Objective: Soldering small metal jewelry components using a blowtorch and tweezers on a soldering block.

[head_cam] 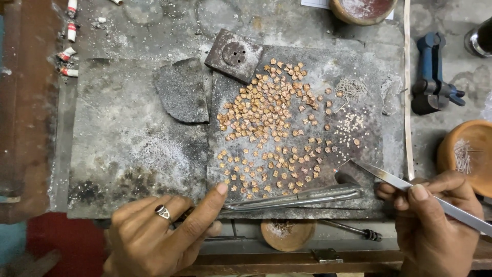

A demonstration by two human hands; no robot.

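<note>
- We take the dark slab (359, 66) on the counter (451, 20) as our landmark; a spread of small copper pieces (271, 123) covers its middle.
- Right hand (435, 225), off the slab's near right corner, pinches long flat tweezers (410, 184) between thumb and fingers. Their long axis runs from the hand up and leftward, and the tip rests at the near right edge of the copper pieces.
- Left hand (159, 231), at the slab's near left corner, holds a thin metal blowpipe (297, 197) with the thumb stretched along it; we cannot tell how tightly the curled fingers close. The pipe lies along the slab's near edge, pointing right.
- The copper pieces lie away from both hands; the right hand's tool is nearer them.
- On the slab's right part sit tiny pale dots (351, 123) and a tuft of fine wires (351, 88).
- A square block (234, 55) leans on the slab's far left corner; a blue tool (433, 77) lies right of the slab.
</note>
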